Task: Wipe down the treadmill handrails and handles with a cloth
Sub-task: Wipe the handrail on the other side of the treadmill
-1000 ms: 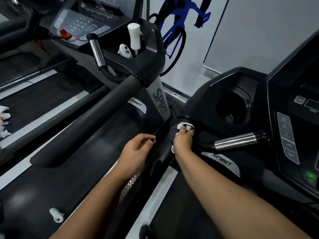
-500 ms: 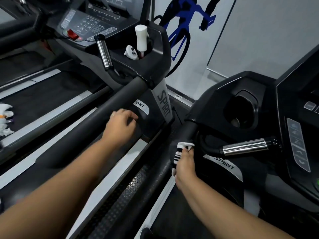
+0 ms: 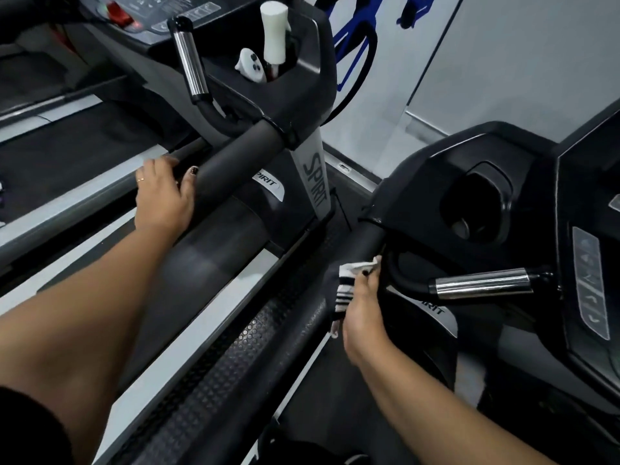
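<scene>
A pale wall (image 3: 520,62) bearing a blue cyclist graphic (image 3: 355,38) is seen behind two black treadmills set side by side, each marked SPIRIT. On the treadmill to the left, a padded handrail (image 3: 235,156) is gripped by the left hand (image 3: 164,196): the fingers are curled over its far side and the thumb, with a dark painted nail, is laid along the top. A ring (image 3: 141,179) is worn on one finger. Above this rail, a chrome pulse grip (image 3: 189,62) is angled upward beside the console, where a red safety key (image 3: 117,11) is visible. A white bottle (image 3: 274,31) is stood upright in the console's recess, with a white controller (image 3: 250,67) leaned just beside it. On the treadmill to the right, a striped cloth (image 3: 345,286), white with black bands, is draped over the black handrail (image 3: 367,239) close to where the rail meets the console housing. The cloth is held against the rail by the right hand (image 3: 362,310), whose fingers are closed round it; one dark nail is shown at the cloth's upper edge, and a loose end is left hanging below the hand. Just to the right of the cloth, a second chrome grip (image 3: 483,283) is set roughly level, pointing toward a strip of console buttons (image 3: 590,280). A round cup holder (image 3: 476,203) is sunk into the housing above that grip
</scene>
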Demonstrator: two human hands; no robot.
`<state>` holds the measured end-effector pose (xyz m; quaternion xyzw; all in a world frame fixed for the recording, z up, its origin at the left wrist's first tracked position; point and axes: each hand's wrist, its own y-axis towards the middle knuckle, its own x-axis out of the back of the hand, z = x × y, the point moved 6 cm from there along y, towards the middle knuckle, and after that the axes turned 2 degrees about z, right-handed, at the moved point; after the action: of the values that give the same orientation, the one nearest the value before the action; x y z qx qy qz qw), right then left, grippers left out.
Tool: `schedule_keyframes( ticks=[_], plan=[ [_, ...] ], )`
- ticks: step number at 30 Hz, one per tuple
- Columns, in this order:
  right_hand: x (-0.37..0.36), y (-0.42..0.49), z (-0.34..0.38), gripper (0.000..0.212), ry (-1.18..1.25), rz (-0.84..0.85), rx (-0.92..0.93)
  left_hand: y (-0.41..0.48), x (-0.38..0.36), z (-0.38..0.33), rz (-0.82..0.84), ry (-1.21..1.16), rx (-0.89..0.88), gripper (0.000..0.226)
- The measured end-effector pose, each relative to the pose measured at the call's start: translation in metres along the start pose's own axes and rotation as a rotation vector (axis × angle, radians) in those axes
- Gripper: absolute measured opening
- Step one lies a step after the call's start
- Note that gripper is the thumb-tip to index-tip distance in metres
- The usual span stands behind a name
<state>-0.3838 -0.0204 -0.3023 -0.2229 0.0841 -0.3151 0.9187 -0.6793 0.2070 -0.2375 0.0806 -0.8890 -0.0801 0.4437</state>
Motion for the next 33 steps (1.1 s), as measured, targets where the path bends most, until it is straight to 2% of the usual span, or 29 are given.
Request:
schedule_keyframes(
  ticks=[4, 11, 17, 21, 24, 28, 31, 33],
  plan=[
    [-0.004, -0.002, -0.006, 0.048, 0.011, 0.036, 0.053, -0.004, -0.003, -0.006, -0.011, 0.051, -0.065, 0.052],
    [-0.004, 0.047, 0.028, 0.053, 0.049, -0.168, 0.041, -0.010, -0.002, -0.010, -0.039, 0.059, -0.166, 0.067],
    [0.006, 0.012, 0.030, 0.048, -0.077, -0.261, 0.094, -0.009, -0.005, -0.008, -0.022, 0.064, -0.178, 0.070],
    [0.004, -0.011, 0.017, 0.050, -0.124, -0.196, 0.050, -0.009, -0.006, -0.006, -0.007, 0.083, -0.168, 0.070],
    [-0.001, -0.006, 0.006, 0.056, 0.026, -0.095, -0.071, -0.009, -0.008, -0.007, 0.003, 0.108, -0.181, 0.070],
    [-0.001, 0.020, 0.005, 0.045, 0.204, -0.102, -0.232, -0.009, -0.010, -0.006, 0.006, 0.138, -0.187, 0.068],
    [-0.008, 0.038, 0.016, 0.063, 0.361, 0.014, -0.317, -0.008, -0.010, -0.007, 0.013, 0.151, -0.188, 0.067],
    [-0.009, 0.045, 0.023, 0.064, 0.448, 0.062, -0.353, -0.008, -0.010, -0.007, 0.012, 0.149, -0.192, 0.066]
  ],
)
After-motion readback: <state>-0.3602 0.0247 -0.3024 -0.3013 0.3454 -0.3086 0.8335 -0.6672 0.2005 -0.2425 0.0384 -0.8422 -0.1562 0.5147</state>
